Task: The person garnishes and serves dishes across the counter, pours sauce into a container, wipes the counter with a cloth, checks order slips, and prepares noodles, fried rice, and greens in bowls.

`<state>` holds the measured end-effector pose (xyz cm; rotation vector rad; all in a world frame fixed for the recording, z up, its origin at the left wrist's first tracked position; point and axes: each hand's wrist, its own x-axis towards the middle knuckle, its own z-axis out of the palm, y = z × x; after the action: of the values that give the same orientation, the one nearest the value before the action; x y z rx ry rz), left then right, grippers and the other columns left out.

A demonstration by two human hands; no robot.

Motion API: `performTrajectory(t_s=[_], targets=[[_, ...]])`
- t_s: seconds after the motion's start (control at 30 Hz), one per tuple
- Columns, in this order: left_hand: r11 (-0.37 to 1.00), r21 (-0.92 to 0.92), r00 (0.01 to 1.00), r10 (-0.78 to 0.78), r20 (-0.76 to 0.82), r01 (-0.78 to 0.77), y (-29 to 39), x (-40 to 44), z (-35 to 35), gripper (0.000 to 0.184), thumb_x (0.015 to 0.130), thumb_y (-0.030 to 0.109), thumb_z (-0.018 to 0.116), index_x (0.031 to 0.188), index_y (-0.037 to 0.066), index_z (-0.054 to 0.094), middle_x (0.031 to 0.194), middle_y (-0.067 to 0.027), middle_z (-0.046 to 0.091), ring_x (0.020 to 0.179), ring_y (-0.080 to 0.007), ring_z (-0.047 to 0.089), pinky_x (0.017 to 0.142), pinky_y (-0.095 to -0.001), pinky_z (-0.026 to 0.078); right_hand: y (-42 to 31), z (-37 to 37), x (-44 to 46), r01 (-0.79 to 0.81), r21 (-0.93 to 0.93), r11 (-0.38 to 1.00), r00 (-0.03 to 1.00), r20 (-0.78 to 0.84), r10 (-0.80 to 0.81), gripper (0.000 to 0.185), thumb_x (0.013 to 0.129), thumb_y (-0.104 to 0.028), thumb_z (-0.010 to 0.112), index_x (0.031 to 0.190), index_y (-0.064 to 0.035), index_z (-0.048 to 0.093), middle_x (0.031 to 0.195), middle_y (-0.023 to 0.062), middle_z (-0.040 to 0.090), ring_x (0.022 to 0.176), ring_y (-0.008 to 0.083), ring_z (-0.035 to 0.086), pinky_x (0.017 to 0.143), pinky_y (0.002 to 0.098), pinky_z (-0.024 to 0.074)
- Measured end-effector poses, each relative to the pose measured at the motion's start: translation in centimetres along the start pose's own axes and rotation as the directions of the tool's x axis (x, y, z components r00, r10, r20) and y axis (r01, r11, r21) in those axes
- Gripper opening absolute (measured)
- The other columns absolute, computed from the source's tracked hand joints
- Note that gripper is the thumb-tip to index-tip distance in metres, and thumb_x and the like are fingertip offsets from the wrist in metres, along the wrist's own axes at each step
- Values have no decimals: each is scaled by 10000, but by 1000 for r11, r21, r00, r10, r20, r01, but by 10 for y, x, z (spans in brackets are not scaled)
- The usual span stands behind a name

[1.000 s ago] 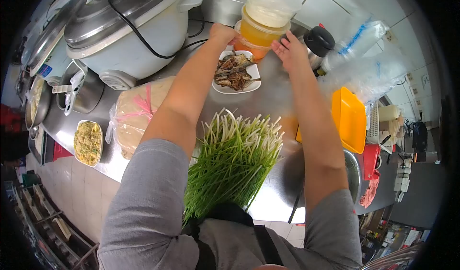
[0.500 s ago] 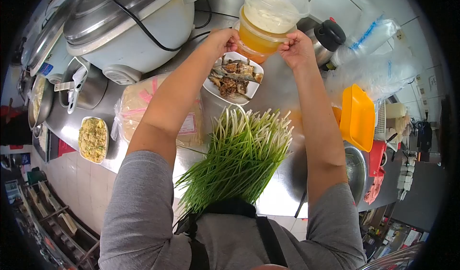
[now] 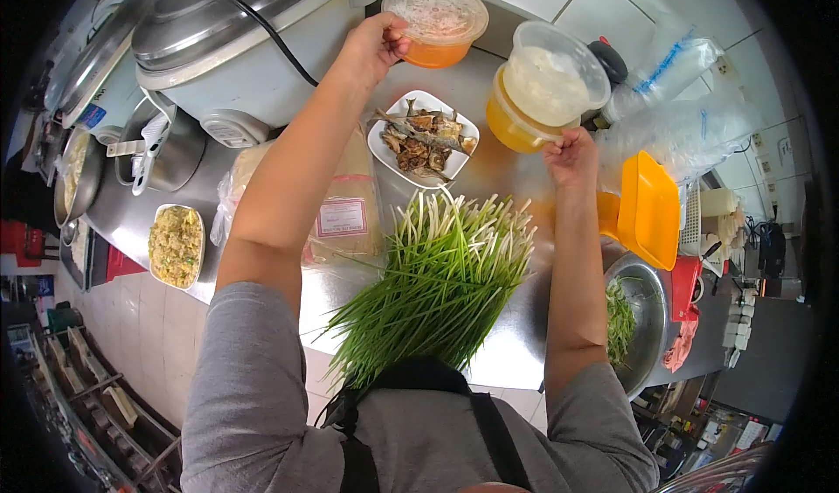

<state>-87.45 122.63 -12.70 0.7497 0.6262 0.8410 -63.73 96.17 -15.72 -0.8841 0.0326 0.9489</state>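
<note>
Left hand (image 3: pixel 374 47): grip clamped on round orange plastic tub (image 3: pixel 437 54); right hand (image 3: pixel 573 156): clamped on translucent yellow tub (image 3: pixel 509 120).

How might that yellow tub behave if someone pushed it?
The yellow tub may feel heavy, since yellow shows nearly to its rim. With a clear tub stacked on it, the pile could tip. Its smooth, shiny wall might be slippery too.
</note>
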Motion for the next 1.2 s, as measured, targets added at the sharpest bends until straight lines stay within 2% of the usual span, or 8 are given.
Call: performTrajectory(t_s=[0.4,0.57,0.6,0.67,0.77,0.8,0.93,1.2], targets=[[986,71,985,-158,73,153,62,-181,13,83,835,81,617,815,38,549,675,-35,534,576,-136,521,495,-221,441,31,-14,-2,-22,256,966,948,-302,101,191,874,-228,664,925,-79,555,878,66,546,785,177,529,678,355,503],[978,58,959,-206,193,198,43,-250,38,111,830,88,658,834,38,559,722,-44,582,609,-125,566,531,-221,476,76,60,-164,-413,234,880,624,776,87,805,843,-566,607,1457,-133,318,1520,155,282,1385,404,275,1097,638,231],[982,71,955,-188,228,176,37,-258,43,127,830,96,672,838,38,558,727,-44,588,615,-125,578,538,-220,485,80,63,-176,-558,251,791,452,891,37,832,844,-603,569,1492,-168,281,1559,151,224,1423,408,202,1109,662,176],[978,205,967,-98,233,50,32,-277,57,230,814,170,740,934,44,590,831,-70,629,748,-171,625,670,-293,536,75,64,-190,-541,337,770,613,785,87,798,846,-614,534,1479,-181,312,1551,151,243,1421,412,207,1098,684,163],[20,657,491,682,543,-754,20,-300,85,353,760,269,781,1007,75,619,959,-71,641,882,-223,615,791,-367,512,71,50,-191,-498,390,774,739,658,144,858,754,-599,656,1449,-190,365,1496,105,362,1383,338,321,1127,591,247],[-282,597,429,478,766,-751,29,-307,84,412,702,311,783,1027,98,644,1027,-46,627,972,-237,584,861,-400,469,70,45,-196,-492,408,769,745,654,130,838,763,-594,642,1444,-184,374,1485,103,377,1373,335,338,1126,580,258],[-402,204,114,237,965,-893,8,-301,90,332,679,244,726,968,90,669,975,-25,611,861,-183,580,751,-321,471,72,31,-201,-431,505,748,766,642,8,789,791,-566,612,1429,-157,391,1452,92,422,1332,314,396,1115,525,312],[-512,128,-31,290,956,-850,-21,-299,113,308,654,177,639,933,47,656,874,-38,597,748,-180,544,627,-309,455,72,22,-202,-145,509,848,876,465,-130,774,790,-520,639,1422,-145,396,1432,83,445,1317,292,419,1101,476,352]])
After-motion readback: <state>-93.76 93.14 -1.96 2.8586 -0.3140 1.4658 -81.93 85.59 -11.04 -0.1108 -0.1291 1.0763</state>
